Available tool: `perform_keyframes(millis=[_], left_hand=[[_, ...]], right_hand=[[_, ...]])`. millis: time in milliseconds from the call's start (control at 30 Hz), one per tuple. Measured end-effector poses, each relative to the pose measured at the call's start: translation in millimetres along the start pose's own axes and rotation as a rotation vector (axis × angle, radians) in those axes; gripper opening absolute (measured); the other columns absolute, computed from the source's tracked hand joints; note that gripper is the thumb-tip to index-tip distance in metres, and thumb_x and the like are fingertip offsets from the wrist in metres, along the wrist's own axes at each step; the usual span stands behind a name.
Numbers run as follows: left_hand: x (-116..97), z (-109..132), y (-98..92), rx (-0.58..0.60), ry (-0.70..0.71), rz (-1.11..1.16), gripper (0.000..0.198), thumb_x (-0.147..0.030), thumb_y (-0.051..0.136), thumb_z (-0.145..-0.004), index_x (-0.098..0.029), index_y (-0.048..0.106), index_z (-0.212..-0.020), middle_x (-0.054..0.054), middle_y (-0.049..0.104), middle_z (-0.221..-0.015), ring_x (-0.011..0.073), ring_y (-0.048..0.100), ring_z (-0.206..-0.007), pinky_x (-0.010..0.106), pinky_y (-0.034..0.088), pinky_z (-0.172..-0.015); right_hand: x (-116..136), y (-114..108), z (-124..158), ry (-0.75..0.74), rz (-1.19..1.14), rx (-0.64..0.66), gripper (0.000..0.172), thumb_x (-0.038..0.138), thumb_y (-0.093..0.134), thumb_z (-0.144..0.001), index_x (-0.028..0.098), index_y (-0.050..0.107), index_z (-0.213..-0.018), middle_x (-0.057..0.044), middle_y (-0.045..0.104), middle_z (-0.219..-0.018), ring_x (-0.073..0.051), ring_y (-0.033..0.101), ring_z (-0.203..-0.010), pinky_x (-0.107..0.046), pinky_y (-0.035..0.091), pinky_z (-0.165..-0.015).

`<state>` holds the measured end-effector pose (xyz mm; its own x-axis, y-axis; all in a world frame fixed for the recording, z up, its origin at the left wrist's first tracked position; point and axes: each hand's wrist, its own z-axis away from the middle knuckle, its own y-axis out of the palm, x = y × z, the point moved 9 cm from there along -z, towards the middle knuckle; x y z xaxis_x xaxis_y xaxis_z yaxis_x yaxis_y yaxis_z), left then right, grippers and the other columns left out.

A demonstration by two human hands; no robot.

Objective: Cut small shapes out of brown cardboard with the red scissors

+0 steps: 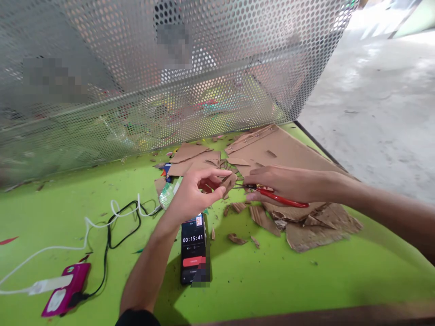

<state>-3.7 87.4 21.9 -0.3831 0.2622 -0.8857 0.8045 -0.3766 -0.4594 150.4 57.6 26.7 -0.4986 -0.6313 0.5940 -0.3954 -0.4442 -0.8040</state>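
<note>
Between the thumb and fingers of my left hand (193,194) is a small piece of cardboard (229,183), held above the green table. My right hand (294,182) grips red-handled pliers (284,199). Their thin dark jaws point left and reach the right side of the small piece; whether they touch it I cannot tell. Torn cardboard scraps (263,219) lie below both hands. A phone (193,253) showing a running timer rests on the table under my left wrist.
A large cardboard sheet (292,151) and more flat pieces (193,156) lie behind my hands. A perforated metal panel (190,104) stands across the back. At left, white and black cables (108,226) run to a magenta block (68,290). The green table (258,290) carries small crumbs.
</note>
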Motion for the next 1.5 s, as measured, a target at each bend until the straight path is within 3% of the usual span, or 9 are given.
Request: perform_keyframes(millis=[267,433,800,967,1167,1500], left_hand=[[1.5,-1.2,5.3,0.002,-0.037,0.041,0.038,-0.022,0.077,-0.078,-0.024,0.082,-0.116,0.002,0.072,-0.078,0.0096,0.061,-0.059,0.019,0.051,-0.052],[3.3,-2.4,5.5,-0.016,-0.037,0.066,0.039,-0.021,0.078,-0.076,-0.024,0.082,-0.115,0.001,0.070,-0.077,0.0087,0.059,-0.057,0.019,0.050,-0.051],[6.5,-2.6,7.9,-0.017,-0.033,0.074,0.040,-0.021,0.078,-0.078,-0.024,0.081,-0.117,0.002,0.072,-0.077,0.0103,0.062,-0.059,0.020,0.051,-0.053],[7.5,-3.2,9.1,-0.012,-0.033,0.091,0.039,-0.021,0.079,-0.077,-0.023,0.081,-0.116,0.001,0.071,-0.075,0.0089,0.060,-0.058,0.019,0.050,-0.052],[8.5,-3.5,10.2,-0.012,-0.040,0.121,0.040,-0.021,0.080,-0.076,-0.023,0.081,-0.116,0.000,0.069,-0.075,0.0086,0.060,-0.059,0.019,0.051,-0.054],[9.4,-4.9,11.1,-0.027,-0.040,0.163,0.039,-0.021,0.080,-0.075,-0.022,0.081,-0.114,0.001,0.070,-0.075,0.0091,0.061,-0.060,0.019,0.052,-0.055]], right_hand=[[6.2,3.1,-9.3,0.028,-0.027,0.080,0.025,0.034,0.053,-0.105,0.019,0.069,-0.094,-0.008,0.077,-0.093,-0.024,0.068,-0.080,-0.036,0.048,-0.074],[2.5,2.3,-10.6,0.008,-0.057,0.060,0.019,0.033,0.057,-0.105,0.020,0.068,-0.096,-0.007,0.078,-0.097,-0.021,0.067,-0.080,-0.033,0.047,-0.072],[1.3,0.5,-10.9,-0.008,-0.070,0.063,0.029,0.042,0.050,-0.107,0.020,0.070,-0.103,-0.010,0.078,-0.105,-0.024,0.068,-0.088,-0.038,0.051,-0.081],[2.2,-4.8,-12.2,-0.025,-0.185,0.004,0.022,0.041,0.061,-0.101,0.023,0.074,-0.101,-0.007,0.079,-0.105,-0.024,0.069,-0.088,-0.037,0.051,-0.080],[3.9,-0.4,-13.7,-0.049,-0.117,0.042,0.021,0.037,0.056,-0.104,0.022,0.069,-0.099,-0.006,0.077,-0.100,-0.021,0.066,-0.080,-0.034,0.046,-0.072],[4.4,-6.0,-15.8,-0.051,-0.164,-0.023,0.026,0.043,0.060,-0.102,0.023,0.074,-0.092,-0.005,0.076,-0.086,-0.020,0.062,-0.069,-0.034,0.044,-0.068]])
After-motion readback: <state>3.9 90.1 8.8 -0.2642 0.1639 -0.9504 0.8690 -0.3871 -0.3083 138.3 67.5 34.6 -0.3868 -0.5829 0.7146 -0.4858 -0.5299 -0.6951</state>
